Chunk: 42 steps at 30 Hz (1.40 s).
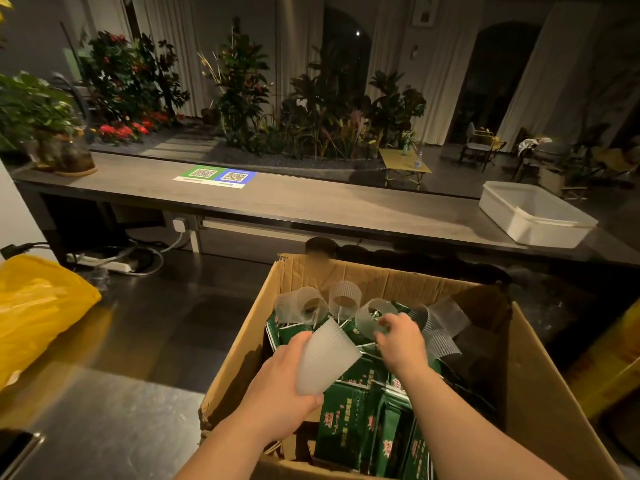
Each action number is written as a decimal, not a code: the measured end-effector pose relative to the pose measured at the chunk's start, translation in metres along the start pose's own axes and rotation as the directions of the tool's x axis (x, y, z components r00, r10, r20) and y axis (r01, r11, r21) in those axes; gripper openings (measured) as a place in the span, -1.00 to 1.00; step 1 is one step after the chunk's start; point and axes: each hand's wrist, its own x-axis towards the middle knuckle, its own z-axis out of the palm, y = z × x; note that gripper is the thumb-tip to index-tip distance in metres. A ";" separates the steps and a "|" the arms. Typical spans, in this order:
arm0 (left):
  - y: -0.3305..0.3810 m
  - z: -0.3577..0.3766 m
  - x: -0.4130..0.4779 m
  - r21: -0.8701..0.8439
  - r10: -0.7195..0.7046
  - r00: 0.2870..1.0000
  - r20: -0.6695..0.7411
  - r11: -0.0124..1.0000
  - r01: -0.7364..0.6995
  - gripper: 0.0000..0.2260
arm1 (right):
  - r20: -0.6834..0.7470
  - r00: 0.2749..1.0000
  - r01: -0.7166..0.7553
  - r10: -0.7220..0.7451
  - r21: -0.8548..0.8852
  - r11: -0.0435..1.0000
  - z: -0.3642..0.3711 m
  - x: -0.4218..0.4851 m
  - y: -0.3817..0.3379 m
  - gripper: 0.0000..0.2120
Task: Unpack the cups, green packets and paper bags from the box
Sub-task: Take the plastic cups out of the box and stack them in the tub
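Dim room: left hand (281, 384) grips ribbed, frosted cup (325, 358).

Dim, warm light. Long grey table (311, 202) spans the room; white tub (533, 216) at its right end, QR placard (214, 176) mid-left. Behind: planted bed (242, 98), pale curtains (173, 29), dark arched doorways (495, 81). Dark tiled floor (194, 306).

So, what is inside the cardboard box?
Clear ribbed cups lie on green packets. The left hand holds a frosted cup, the right hand grips one ribbed cup. Anything under the packets is covered.
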 end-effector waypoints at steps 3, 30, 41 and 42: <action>0.001 0.000 0.001 0.009 -0.001 1.000 -0.004 1.000 0.001 -0.18 | -0.051 0.998 -0.028 0.039 0.197 0.980 -0.009 -0.001 -0.002 -0.85; 0.003 0.001 -0.002 0.083 0.100 0.994 0.036 0.991 -0.103 -0.16 | 0.683 0.658 -0.475 -0.317 0.703 0.529 -0.042 -0.038 0.002 -0.68; -0.001 0.001 0.004 0.094 0.053 0.993 -0.103 0.995 -0.043 -0.20 | 0.491 0.870 -0.360 -0.044 0.693 0.625 -0.017 -0.005 -0.041 -0.67; -0.002 0.001 0.005 0.092 0.031 0.989 -0.142 0.996 -0.018 -0.20 | 0.340 0.938 -0.297 0.065 0.696 0.654 -0.014 0.003 -0.047 -0.70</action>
